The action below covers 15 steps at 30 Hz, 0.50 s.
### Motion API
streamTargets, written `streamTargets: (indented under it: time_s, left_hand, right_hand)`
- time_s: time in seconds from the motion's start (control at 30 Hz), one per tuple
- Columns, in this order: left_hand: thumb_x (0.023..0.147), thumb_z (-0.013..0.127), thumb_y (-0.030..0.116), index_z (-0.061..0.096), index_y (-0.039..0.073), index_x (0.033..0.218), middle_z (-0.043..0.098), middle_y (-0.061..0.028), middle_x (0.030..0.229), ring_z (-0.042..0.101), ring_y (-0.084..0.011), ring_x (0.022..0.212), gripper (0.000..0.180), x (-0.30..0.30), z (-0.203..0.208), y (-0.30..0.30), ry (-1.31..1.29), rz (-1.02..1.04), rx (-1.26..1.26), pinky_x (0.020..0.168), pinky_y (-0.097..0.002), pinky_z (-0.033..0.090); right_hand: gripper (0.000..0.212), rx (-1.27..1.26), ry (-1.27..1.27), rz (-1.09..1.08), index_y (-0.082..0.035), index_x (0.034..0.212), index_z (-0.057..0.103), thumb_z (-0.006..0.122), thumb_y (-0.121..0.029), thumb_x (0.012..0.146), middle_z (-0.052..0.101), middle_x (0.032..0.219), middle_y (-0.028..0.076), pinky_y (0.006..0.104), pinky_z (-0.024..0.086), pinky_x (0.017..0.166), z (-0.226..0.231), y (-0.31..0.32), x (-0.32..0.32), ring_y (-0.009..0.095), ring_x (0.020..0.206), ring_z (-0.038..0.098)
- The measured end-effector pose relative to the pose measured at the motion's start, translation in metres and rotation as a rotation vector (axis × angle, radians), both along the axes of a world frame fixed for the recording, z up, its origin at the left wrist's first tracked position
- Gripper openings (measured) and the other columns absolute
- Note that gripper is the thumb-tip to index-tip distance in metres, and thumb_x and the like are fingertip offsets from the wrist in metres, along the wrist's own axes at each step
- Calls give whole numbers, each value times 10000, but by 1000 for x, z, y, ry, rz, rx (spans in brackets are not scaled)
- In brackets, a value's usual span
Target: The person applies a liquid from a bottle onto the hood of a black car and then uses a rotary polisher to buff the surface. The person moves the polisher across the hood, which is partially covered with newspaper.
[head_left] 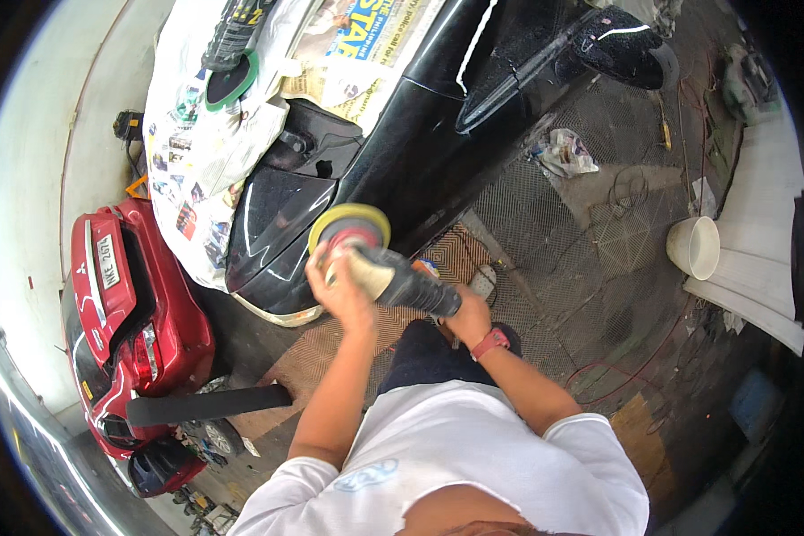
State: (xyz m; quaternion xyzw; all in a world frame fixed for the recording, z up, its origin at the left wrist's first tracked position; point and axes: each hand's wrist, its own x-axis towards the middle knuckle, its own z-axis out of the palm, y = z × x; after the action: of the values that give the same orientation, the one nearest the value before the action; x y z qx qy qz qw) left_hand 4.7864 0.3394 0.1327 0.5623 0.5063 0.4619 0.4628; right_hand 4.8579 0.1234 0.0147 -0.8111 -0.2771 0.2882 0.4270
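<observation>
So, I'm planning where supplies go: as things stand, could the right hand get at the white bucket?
Probably not: the right hand is on the polisher's rear end, and the bucket sits well off to the right, beyond mats.

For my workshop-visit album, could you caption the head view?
Left grip and right grip hold a yellow-padded polisher near a black car partly draped in newspaper.

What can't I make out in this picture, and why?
All in the head view:
Right hand: some fingers, hidden by the polisher.
Polisher's yellow pad: its working face, turned away from the camera.
Second tool: its far end, cut off by the top edge.
Black car: bodywork under the newspapers, covered by them.
</observation>
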Motion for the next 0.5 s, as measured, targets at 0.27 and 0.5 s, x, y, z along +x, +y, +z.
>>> streamTargets:
  time_s: [0.27, 0.5]
  left_hand:
    - [1050, 766, 242, 629, 83, 1225, 691, -57, 1111, 695, -158, 955, 273, -4, 31, 14, -227, 89, -209, 868, -326, 592]
    - [967, 865, 199, 539, 48, 1379, 657, -131, 1229, 666, -174, 1092, 546, 154, 98, 12, -369, -423, -3, 947, -345, 567]
  right_hand:
    - [479, 30, 188, 323, 5, 1137, 734, 883, -312, 810, 772, 1054, 273, 517, 597, 917, 54, -13, 25, 457, 1051, 755]
    - [430, -11, -43, -20, 31, 1166, 708, 884, -177, 833, 796, 1039, 222, 425, 593, 868, 139, -26, 118, 361, 953, 792]
